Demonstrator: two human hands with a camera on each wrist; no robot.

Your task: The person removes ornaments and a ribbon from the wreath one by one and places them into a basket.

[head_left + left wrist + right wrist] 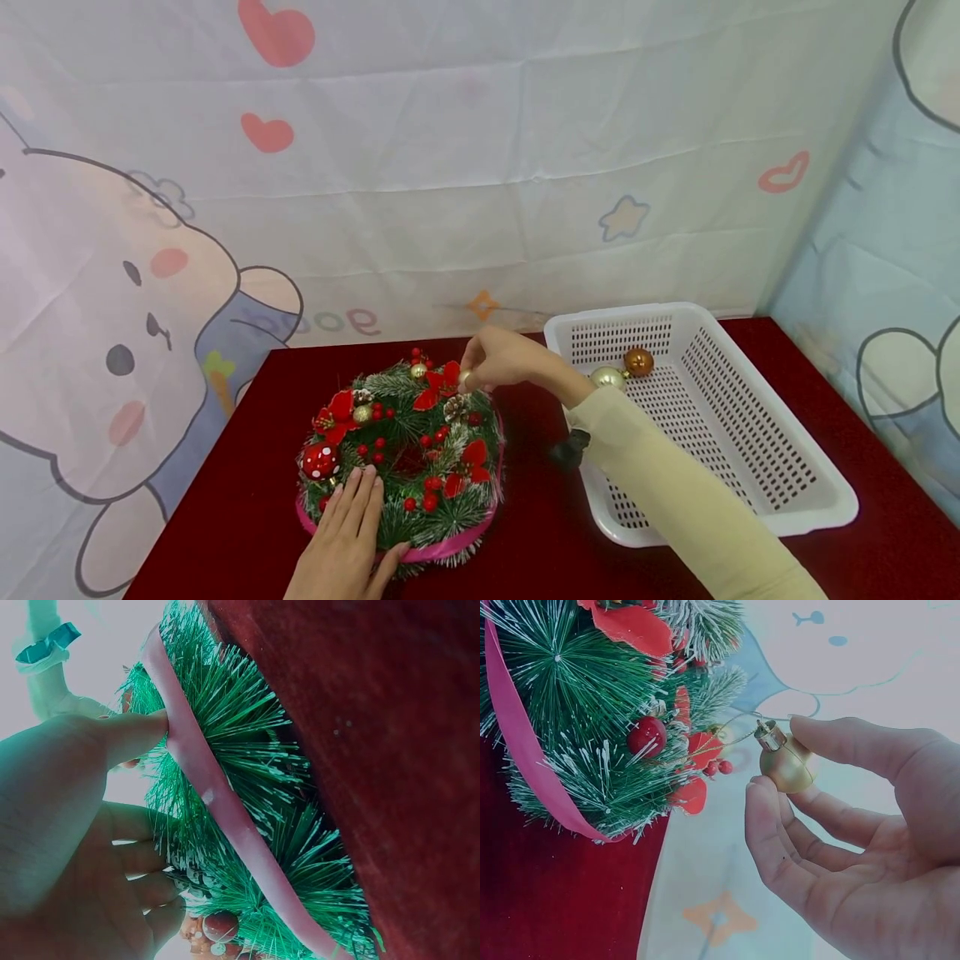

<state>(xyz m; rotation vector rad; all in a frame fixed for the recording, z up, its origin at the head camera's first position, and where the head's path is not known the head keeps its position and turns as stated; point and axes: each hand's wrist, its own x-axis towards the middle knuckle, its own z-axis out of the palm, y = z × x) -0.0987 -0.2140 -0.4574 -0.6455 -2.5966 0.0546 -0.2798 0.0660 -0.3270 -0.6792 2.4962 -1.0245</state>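
Bauble [789, 769], gold, right-wrist frame, centre-right: likely light, slick; I'd hold its cap [770, 736]. Right hand [501, 357] pinches it; left hand [347, 527] lies straight-fingered on wreath [401, 422].

Booth-like setting: cartoon-printed cloth backdrop [420, 142], red-covered table [240, 500].

Pale cartoon-print backdrop [420, 167], pinkish-red hearts [267, 133], dark red tabletop [543, 517]

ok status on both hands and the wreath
Right hand pinching gold bauble at wreath's far side. Left hand resting on near side, thumb against pink ribbon. Nothing visibly in the way.
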